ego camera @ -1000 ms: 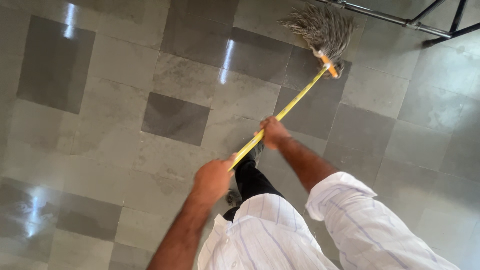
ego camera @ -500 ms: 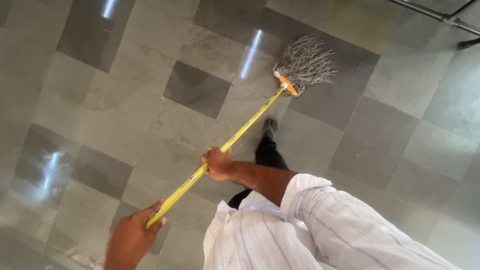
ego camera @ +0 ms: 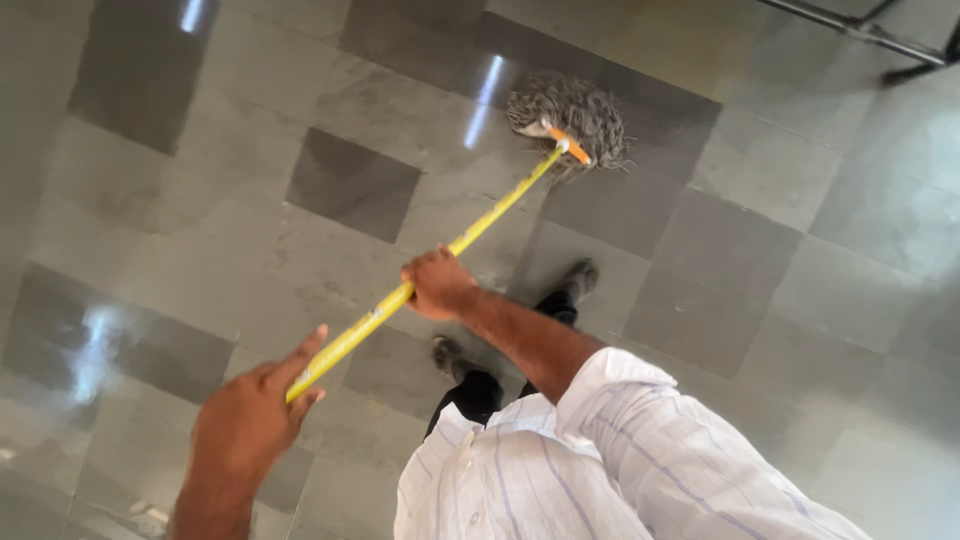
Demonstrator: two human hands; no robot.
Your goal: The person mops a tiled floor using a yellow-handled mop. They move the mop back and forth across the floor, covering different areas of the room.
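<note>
Head camera is looking down at a person who is mopping a tiled floor [ego camera: 700, 290] made of grey and darker grey squares. The right hand [ego camera: 440, 283] is gripping the yellow mop handle [ego camera: 480, 225] near its middle, and its fingers are clenched fully around the stick. The left hand [ego camera: 245, 420] is holding the near end of the handle more loosely: the end is lying across the palm, the index finger [ego camera: 300, 355] is stretching along the stick, and the other fingers are curling under it. The mop head [ego camera: 570, 115], a bundle of grey strings with an orange collar, is resting flat on the floor well in front of the person, on the border of a dark tile and a lighter one.

I am judging that the stroke is at its far reach, with the strings spread on the floor. The next move is calling for a firm hold with both hands and for keeping the strings pressed down while the handle is being guided across the tiles, clear of the shoes [ego camera: 580, 275].

No bucket or other container is showing in this view. A metal bar [ego camera: 850, 30] is crossing the upper right corner.
</note>
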